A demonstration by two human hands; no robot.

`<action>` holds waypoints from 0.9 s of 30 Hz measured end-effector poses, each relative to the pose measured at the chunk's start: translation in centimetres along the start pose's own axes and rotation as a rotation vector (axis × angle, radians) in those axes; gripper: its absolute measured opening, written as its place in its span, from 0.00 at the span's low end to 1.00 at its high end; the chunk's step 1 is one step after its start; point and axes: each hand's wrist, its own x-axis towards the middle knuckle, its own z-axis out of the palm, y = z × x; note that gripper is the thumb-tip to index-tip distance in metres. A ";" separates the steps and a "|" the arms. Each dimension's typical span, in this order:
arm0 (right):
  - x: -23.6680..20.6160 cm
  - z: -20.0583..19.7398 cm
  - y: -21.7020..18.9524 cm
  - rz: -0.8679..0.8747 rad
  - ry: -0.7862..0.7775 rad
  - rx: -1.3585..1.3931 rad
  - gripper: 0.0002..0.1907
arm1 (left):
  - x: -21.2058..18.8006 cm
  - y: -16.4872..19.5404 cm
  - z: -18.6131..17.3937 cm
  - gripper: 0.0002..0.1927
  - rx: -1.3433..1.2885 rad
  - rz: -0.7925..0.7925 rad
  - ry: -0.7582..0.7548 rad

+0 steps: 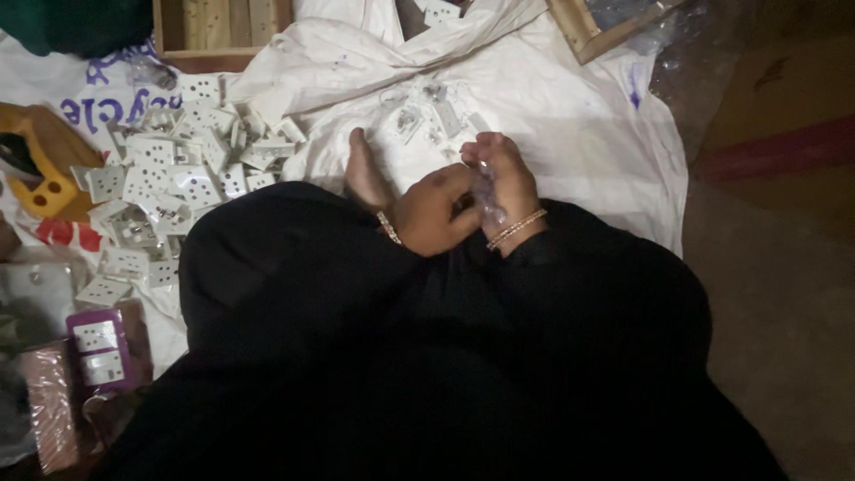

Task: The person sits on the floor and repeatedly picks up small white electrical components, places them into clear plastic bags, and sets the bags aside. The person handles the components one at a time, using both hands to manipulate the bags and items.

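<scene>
View from above of a person seated on the floor, lap in black cloth (427,356) filling the lower centre of the frame. Beyond the lap, a big white sheet (588,134) spread over the floor, crumpled w/ blue marks. Top left, a wooden tray (214,53); top right, corner of a wooden frame (588,36). On the left, a heap of white socket plates (169,178), square w/ pin holes, piled loosely beside the person's knee. A bare foot (365,169) pokes out of the black cloth, between the heap and the hands. Far left, a yellow tool body (49,169); lower left, a purple pack (98,347) w/ two white sockets inside. Just past the hands, a few small clear packets (427,111) scattered on the sheet. Left hand (432,209), bangle at wrist, fingers curled shut around the lower end of a small clear plastic packet (488,198). Right hand (503,178), also w/ bangles, fingers closed on the packet's upper part; hands touching each other, held just above the lap's front edge. Packet sits between both hands, contents too small and dim to tell.
</scene>
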 end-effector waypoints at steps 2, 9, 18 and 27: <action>-0.4 0.2 -0.7 0.087 -0.007 0.082 0.26 | 0.1 0.1 -0.1 0.17 0.079 0.095 0.019; -1.4 1.4 -0.7 0.137 -0.374 -0.023 0.29 | 0.4 -3.2 -0.5 0.11 0.192 -0.115 0.213; 0.9 -0.2 -4.3 -0.005 -0.159 -0.580 0.18 | 0.9 -3.1 -1.3 0.19 -0.231 -0.348 0.262; 3.7 -4.9 -13.7 -0.165 0.347 -0.434 0.09 | -0.1 -0.3 -0.3 0.13 0.137 -0.131 -0.329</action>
